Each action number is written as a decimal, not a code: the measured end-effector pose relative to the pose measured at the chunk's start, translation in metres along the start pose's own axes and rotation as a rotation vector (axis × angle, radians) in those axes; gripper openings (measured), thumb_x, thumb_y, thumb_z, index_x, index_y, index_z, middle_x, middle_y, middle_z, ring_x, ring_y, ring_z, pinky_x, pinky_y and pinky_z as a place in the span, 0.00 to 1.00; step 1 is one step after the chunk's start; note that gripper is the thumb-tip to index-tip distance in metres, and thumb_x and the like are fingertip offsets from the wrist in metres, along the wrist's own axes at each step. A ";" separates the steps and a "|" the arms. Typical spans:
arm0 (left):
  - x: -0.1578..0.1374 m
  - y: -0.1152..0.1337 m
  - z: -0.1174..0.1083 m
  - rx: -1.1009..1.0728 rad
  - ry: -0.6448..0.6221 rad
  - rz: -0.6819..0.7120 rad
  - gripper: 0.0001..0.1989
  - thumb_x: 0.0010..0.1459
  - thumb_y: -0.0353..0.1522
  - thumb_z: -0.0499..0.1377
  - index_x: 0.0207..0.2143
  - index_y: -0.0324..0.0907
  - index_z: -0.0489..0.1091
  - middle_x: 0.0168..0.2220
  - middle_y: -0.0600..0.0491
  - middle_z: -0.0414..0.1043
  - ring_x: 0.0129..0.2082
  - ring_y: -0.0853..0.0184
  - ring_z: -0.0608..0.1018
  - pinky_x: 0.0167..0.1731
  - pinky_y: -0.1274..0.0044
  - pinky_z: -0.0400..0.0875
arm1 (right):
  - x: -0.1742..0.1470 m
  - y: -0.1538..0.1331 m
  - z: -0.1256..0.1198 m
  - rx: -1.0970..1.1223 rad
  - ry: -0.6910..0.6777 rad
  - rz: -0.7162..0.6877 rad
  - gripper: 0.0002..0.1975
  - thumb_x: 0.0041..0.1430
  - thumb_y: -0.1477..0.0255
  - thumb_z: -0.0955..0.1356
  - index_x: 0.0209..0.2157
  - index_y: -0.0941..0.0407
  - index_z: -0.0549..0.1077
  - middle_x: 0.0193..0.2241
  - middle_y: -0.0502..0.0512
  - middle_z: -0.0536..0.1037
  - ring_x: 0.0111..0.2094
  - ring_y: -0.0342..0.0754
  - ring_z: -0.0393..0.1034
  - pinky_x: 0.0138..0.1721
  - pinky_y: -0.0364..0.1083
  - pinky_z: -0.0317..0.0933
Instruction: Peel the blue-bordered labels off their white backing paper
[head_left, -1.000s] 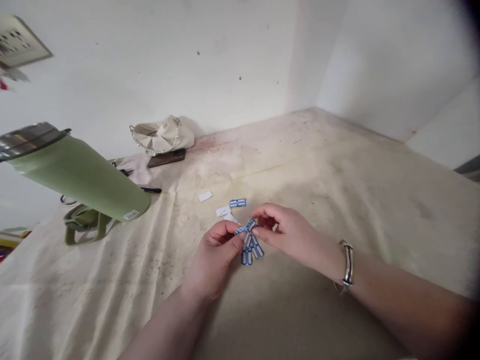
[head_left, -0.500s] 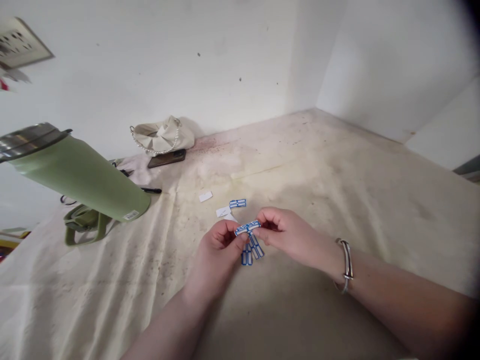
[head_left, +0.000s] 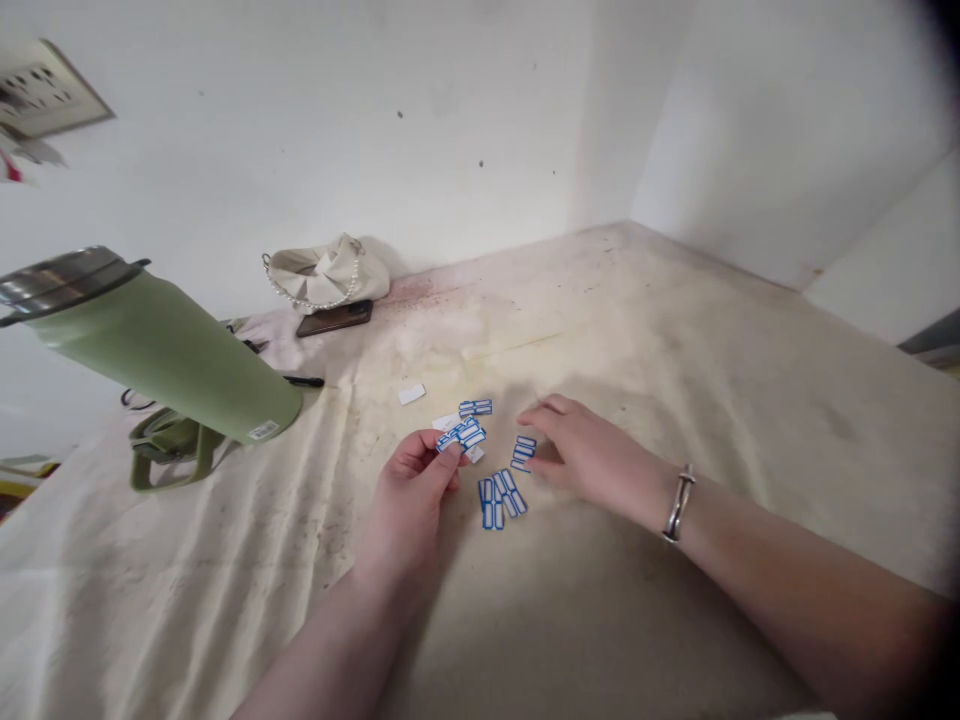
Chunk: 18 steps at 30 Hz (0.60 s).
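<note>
Between the thumb and fingers of my left hand (head_left: 412, 480) are several blue-bordered white label stickers (head_left: 463, 434), fanned a little. My right hand (head_left: 592, 445) has its thumb and fingers apart. Close to its thumb tip is a separate small label piece (head_left: 523, 453); whether the thumb touches it I cannot tell. Below, on the cloth between the hands, several more label pieces (head_left: 501, 500) lie overlapping. Beyond my left hand rests another blue-bordered label piece (head_left: 475, 407), beside white paper slips (head_left: 444, 423) partly hidden by the held stickers.
A green tumbler (head_left: 172, 350) with a metal lid stands at the left, by a green handled lid (head_left: 169, 445). Toward the wall are a white bag (head_left: 322, 275), a phone (head_left: 334, 318) and a black pen (head_left: 304, 381). One white slip (head_left: 411, 394) lies apart on the wrinkled cloth.
My hands have parted: the left moved left with the stickers, and the right let go of them and opened. A separate label piece now shows by my right thumb.
</note>
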<state>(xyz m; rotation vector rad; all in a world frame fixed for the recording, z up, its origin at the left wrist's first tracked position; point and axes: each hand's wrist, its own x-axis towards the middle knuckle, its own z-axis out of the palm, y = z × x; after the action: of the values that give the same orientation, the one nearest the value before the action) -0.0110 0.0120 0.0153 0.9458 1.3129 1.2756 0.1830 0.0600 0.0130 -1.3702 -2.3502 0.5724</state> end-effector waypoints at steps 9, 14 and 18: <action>0.000 -0.004 0.001 -0.022 -0.004 -0.002 0.04 0.53 0.32 0.60 0.30 0.40 0.69 0.26 0.56 0.69 0.22 0.76 0.64 0.24 0.84 0.59 | 0.005 -0.001 0.008 -0.006 -0.015 -0.026 0.06 0.46 0.76 0.69 0.29 0.58 0.70 0.34 0.57 0.71 0.38 0.49 0.65 0.39 0.45 0.59; 0.002 -0.003 0.000 -0.030 0.021 0.020 0.04 0.53 0.32 0.60 0.29 0.40 0.68 0.25 0.57 0.68 0.22 0.77 0.64 0.24 0.84 0.59 | 0.004 -0.002 0.004 0.059 -0.003 -0.028 0.06 0.46 0.79 0.67 0.24 0.57 0.64 0.27 0.51 0.68 0.30 0.44 0.62 0.30 0.42 0.55; 0.005 0.003 -0.005 -0.097 0.065 0.026 0.05 0.52 0.32 0.61 0.29 0.41 0.68 0.24 0.57 0.68 0.21 0.76 0.65 0.23 0.84 0.60 | 0.001 -0.005 0.001 0.200 -0.042 0.051 0.06 0.49 0.77 0.65 0.23 0.56 0.63 0.21 0.47 0.65 0.23 0.41 0.58 0.23 0.40 0.50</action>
<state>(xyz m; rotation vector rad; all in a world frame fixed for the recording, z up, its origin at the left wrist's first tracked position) -0.0165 0.0160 0.0169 0.8619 1.2799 1.3878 0.1786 0.0587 0.0151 -1.3416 -2.2253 0.8342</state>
